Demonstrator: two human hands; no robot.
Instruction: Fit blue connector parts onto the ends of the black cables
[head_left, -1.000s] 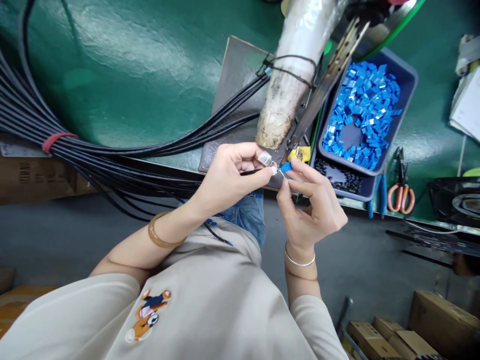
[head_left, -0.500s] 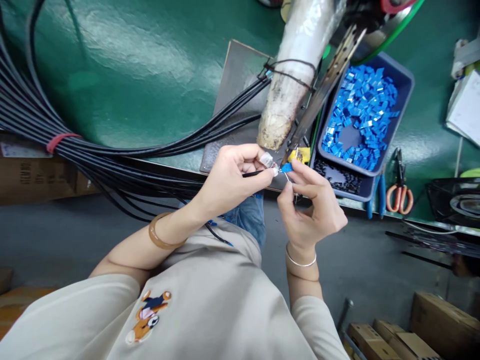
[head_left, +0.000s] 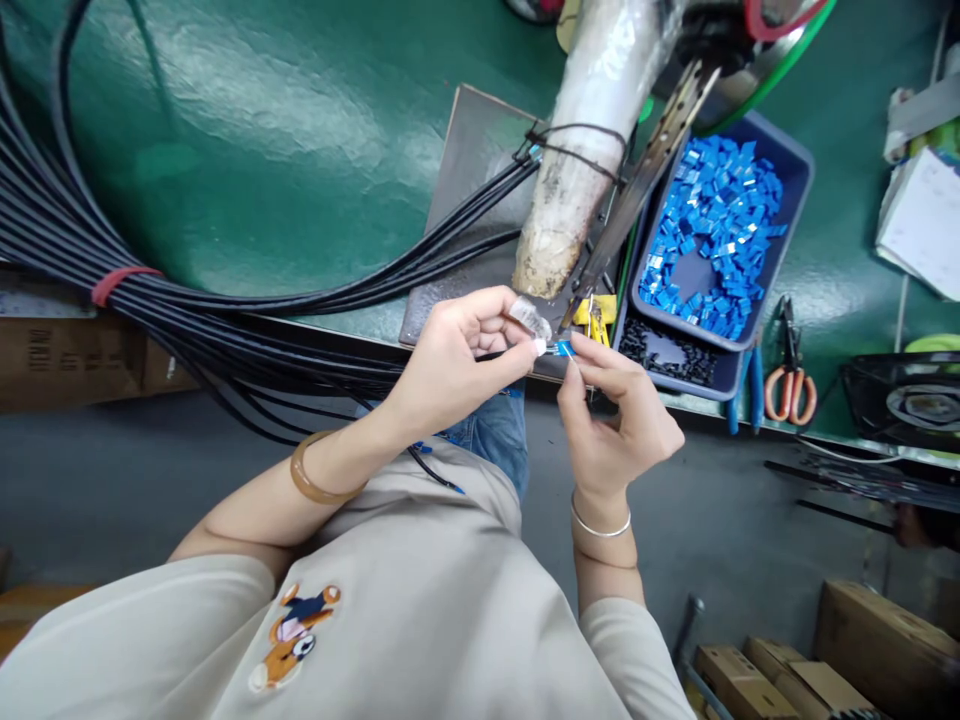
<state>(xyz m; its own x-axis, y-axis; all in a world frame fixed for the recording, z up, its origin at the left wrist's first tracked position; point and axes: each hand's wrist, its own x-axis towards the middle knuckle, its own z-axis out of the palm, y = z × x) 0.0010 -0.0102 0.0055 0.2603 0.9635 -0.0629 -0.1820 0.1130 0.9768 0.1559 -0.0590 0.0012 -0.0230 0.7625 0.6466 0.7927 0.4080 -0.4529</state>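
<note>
- Hands meet just off the tabletop's [head_left: 262, 150] front edge: left hand [head_left: 450, 365] pinches a thin black cable [head_left: 496, 354] near its tip, right hand [head_left: 619, 420] pinches a small blue connector [head_left: 564, 348] against it.
- Judgement: a straight cable tip and grips close to the joint should seat the piece squarely.
- Tray [head_left: 799, 170] of like blue parts sits just behind.
</note>
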